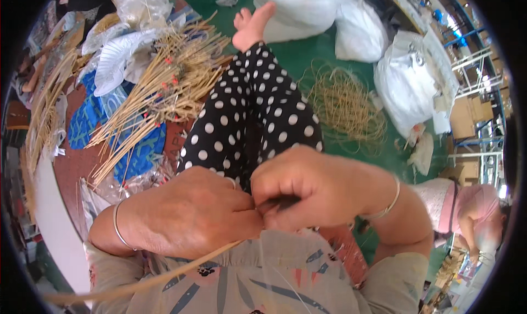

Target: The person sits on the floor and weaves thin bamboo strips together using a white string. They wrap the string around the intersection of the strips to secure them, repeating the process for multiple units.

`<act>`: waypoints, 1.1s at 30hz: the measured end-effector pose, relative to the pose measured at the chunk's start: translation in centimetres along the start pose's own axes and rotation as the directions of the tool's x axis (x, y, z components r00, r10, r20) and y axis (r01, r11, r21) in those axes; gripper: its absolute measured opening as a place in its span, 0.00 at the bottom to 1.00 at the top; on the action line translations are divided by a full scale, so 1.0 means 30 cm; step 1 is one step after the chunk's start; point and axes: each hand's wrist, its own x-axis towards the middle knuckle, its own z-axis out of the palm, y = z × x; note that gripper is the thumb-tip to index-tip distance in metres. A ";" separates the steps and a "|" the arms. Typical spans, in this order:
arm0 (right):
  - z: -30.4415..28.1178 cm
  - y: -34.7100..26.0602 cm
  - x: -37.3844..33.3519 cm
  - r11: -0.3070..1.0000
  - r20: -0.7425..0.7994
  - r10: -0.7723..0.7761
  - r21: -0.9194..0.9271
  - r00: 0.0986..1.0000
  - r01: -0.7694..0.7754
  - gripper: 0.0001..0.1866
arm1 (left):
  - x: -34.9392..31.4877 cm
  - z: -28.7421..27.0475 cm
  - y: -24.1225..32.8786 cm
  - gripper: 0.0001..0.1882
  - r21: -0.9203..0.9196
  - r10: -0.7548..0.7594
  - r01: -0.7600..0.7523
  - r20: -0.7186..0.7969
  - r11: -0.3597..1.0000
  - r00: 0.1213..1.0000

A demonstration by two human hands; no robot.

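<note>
Both my hands meet in front of my lap, above the apron-like patterned top. My left hand is closed, its back turned up, with the fingertips against those of the other hand. A long pale cane strand runs from the lower left up to where the fingertips meet and vanishes beneath my left hand, which appears to grip it. Curled into a pinch, my right hand touches the left at thumb and fingers. Whatever lies in that pinch is hidden by the fingers.
A heap of straw-coloured cane strips with red bits lies left of my legs, over a blue patterned cloth. To the right is a loose coil of cane on the green floor. White sacks stand beyond; a person in pink bends at far right.
</note>
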 end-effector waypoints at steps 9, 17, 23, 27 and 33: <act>-0.034 0.028 0.046 0.934 0.147 0.206 0.265 0.968 -0.239 0.08 | -0.003 0.047 -0.039 0.05 -0.091 -0.016 0.005 -0.111 0.996 0.994; 0.010 0.175 0.071 0.808 0.086 0.214 0.544 0.973 -0.226 0.05 | 0.003 0.045 -0.049 0.08 -0.090 -0.044 0.028 -0.185 0.996 0.982; 0.029 0.212 0.077 0.841 0.079 0.185 0.503 0.980 -0.199 0.05 | 0.000 0.049 -0.027 0.10 0.014 -0.101 0.105 -0.180 0.994 0.978; 0.047 0.231 0.087 0.874 0.045 0.152 0.460 0.987 -0.155 0.04 | 0.001 0.041 -0.029 0.08 0.004 -0.060 0.061 -0.136 0.998 0.989; -0.078 0.104 -0.025 0.950 -0.653 0.129 0.296 0.747 0.095 0.04 | -0.007 0.001 -0.012 0.06 0.055 -0.102 0.129 -0.347 0.990 0.932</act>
